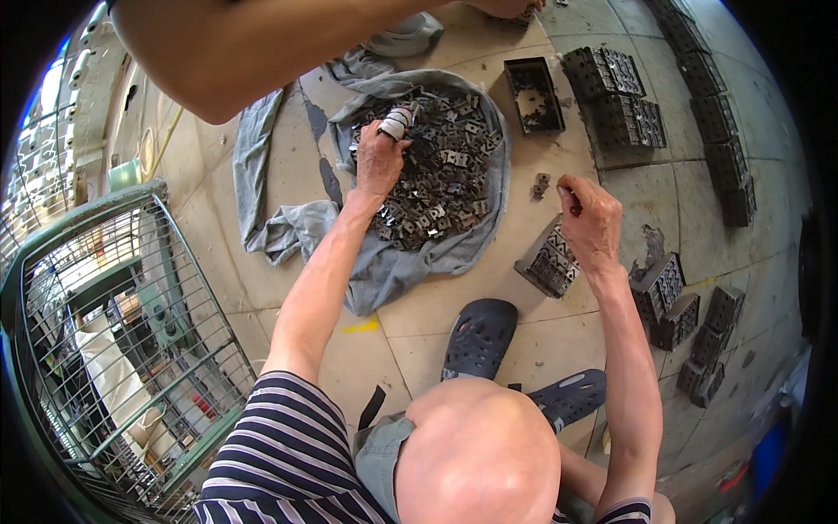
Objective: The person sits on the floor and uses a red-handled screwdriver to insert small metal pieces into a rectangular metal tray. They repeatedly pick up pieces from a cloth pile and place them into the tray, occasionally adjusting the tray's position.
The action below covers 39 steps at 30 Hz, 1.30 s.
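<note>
My left hand (381, 164) reaches onto a heap of small dark metal parts (436, 188), with white wrapping (395, 123) round one finger. Its thumb and wrapped finger are apart, and the fingertips touch the heap. The parts lie on a grey cloth (496, 175) spread on the floor. To the right, my right hand (595, 220) has its fingers curled together; whatever is between them is hidden. Beneath it is a block of metal parts set in rows (552, 260), partly covered by the hand. A small loose metal part (541, 185) lies just left of those fingers.
A dark rectangular tray (534, 94) stands beyond the heap. Stacked blocks of parts (615, 96) line the right side. A green wire cage (166, 332) stands at left. Another person's arm (262, 48) crosses the top. My dark clogs (480, 336) are near the cloth.
</note>
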Available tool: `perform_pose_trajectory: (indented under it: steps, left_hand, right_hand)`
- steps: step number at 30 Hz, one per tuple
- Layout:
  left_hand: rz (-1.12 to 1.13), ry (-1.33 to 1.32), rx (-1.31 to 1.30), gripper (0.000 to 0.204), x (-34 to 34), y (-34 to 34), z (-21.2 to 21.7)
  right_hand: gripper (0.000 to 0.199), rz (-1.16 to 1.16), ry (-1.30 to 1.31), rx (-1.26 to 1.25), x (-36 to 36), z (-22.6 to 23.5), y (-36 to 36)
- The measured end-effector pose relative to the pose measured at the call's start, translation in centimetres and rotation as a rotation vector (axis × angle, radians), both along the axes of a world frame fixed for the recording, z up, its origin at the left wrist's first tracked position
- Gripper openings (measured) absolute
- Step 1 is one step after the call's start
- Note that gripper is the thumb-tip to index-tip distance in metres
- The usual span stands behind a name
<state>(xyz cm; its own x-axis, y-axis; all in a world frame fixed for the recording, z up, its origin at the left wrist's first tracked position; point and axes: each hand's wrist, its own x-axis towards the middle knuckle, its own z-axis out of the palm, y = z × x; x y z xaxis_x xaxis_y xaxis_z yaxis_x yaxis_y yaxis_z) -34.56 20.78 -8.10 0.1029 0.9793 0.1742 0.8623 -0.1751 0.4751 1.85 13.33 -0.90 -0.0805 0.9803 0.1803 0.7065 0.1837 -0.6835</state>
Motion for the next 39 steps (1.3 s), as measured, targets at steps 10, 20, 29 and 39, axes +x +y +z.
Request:
perform_pose_trajectory:
  steps: [10, 20, 29, 39]
  left_hand:
    - [0.166, -0.355, -0.053, 0.022, 0.5, -0.2, 1.9]
    - [0.492, -1.519, -0.976, 0.050, 15.6, -15.3, 7.0]
    - [0.339, -1.422, -1.073, 0.056, 18.9, -18.6, 8.3]
    - [0.109, -1.300, -0.872, 0.068, 18.9, -18.4, 9.5]
  right_hand:
    - [0.013, -0.258, 0.499, -0.451, 4.1, 3.6, -3.9]
    - [0.016, -0.113, 0.559, -0.737, 4.8, 3.7, -9.4]
    - [0.016, 0.010, 0.362, -0.309, 2.6, 4.1, -13.4]
    - [0.015, 0.006, 0.257, -0.217, 4.3, 4.0, -13.2]
